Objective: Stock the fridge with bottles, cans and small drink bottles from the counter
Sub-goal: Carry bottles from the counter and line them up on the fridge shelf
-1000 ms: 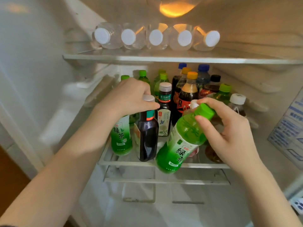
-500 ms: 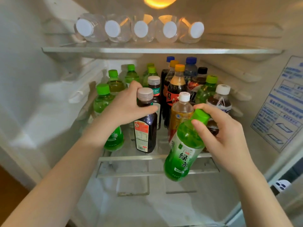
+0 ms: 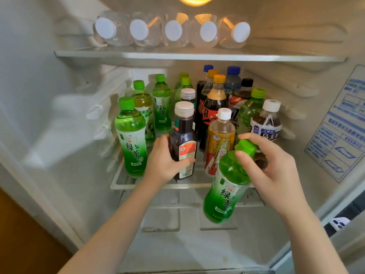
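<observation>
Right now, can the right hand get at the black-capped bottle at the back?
Probably not: the right hand is full with the green tea bottle, and a green-capped bottle stands in front of the black-capped bottle.

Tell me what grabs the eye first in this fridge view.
A tilted green tea bottle, held by its cap end in the right hand, hangs in front of the middle shelf. The left hand holds a dark bottle standing at that crowded shelf's front. Above, five water bottles lie side by side, white caps facing out.
</observation>
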Demonstrator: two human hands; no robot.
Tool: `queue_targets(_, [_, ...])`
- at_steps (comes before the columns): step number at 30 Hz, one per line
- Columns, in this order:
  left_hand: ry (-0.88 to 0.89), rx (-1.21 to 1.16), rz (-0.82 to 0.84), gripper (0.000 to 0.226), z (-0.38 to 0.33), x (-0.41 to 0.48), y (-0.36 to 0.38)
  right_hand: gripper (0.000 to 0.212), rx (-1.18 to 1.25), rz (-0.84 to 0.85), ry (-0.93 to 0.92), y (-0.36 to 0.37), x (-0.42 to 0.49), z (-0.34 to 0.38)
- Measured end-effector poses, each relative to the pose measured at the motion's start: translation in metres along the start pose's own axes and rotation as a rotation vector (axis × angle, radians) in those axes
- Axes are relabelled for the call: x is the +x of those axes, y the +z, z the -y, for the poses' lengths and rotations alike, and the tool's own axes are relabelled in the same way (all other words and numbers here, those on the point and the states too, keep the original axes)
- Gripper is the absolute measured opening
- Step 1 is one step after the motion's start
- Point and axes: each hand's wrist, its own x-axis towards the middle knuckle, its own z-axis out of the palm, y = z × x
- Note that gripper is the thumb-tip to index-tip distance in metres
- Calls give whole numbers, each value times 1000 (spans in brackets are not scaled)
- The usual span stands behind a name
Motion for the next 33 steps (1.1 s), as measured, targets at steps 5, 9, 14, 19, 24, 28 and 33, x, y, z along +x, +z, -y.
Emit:
queue_targets(5, [-68, -366, 47, 61, 1, -10, 12, 36, -20, 0, 0, -4, 0, 0])
queue_targets(9, [-85, -662, 231, 53, 13, -8, -1, 29, -20, -14, 8, -5, 0, -4])
queue_targets(14, [-38, -338, 100, 85, 11, -8, 5, 29, -2, -22, 15, -2, 1, -7])
queue_targets(19, [-103, -445, 128, 73, 6, -19, 14, 28, 37, 1, 10, 2, 1, -7])
queue_targets(24, [-135, -460, 105, 85, 21, -19, 9, 29, 57, 13, 14, 1, 2, -8])
queue_targets(28, [-50, -193, -158, 69, 15, -21, 21, 28, 59, 3, 25, 1, 2, -11])
queue_targets(33, [-68, -160, -276, 67, 4, -19, 40, 29, 52, 3, 39, 0, 0, -13])
